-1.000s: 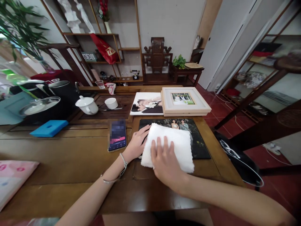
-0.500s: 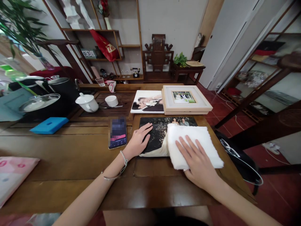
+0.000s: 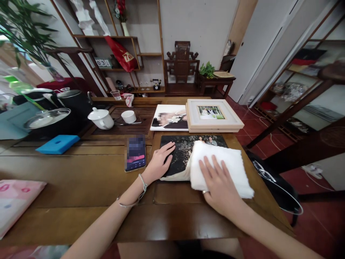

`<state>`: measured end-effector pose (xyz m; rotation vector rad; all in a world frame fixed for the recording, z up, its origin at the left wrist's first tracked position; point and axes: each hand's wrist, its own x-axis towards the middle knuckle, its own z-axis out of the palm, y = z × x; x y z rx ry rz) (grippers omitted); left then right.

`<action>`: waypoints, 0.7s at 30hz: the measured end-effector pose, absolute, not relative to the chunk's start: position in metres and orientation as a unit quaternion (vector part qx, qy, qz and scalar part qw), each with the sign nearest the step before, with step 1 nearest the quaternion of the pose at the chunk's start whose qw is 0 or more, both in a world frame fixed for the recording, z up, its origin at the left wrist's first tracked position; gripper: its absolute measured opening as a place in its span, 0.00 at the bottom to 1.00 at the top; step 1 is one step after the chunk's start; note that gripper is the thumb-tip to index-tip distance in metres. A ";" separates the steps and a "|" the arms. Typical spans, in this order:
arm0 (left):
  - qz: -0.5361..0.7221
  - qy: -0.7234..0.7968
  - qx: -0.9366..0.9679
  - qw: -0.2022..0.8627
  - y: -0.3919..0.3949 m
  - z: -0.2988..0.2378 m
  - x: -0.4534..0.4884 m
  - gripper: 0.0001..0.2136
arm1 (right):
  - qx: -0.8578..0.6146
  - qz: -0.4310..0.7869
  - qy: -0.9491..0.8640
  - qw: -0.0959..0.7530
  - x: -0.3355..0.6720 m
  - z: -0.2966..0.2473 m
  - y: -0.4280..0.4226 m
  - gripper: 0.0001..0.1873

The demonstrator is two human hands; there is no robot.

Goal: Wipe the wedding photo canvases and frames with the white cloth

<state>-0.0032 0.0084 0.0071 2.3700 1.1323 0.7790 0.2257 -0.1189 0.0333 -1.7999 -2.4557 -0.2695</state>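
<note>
Soft glare on the tabletop (image 3: 172, 223)

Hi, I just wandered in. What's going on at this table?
A person's right hand lies flat on a folded white cloth, which covers the right part of a dark photo print and reaches past its near edge. The left hand rests at the print's left edge, with a phone beside it on the table. Beyond the print lie another photo panel and a pale-framed picture.
</note>
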 end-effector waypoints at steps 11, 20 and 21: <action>0.315 0.374 0.830 0.269 0.016 0.009 -0.009 0.19 | -0.536 -0.115 -0.836 -0.001 0.130 0.046 -0.103 0.36; 0.294 0.404 0.844 0.197 0.007 0.007 -0.003 0.19 | -0.568 -0.020 -0.821 0.053 0.218 0.047 -0.094 0.41; 0.298 0.403 0.843 0.194 0.007 0.007 -0.003 0.19 | -0.581 -0.010 -0.812 0.063 0.227 0.049 -0.089 0.40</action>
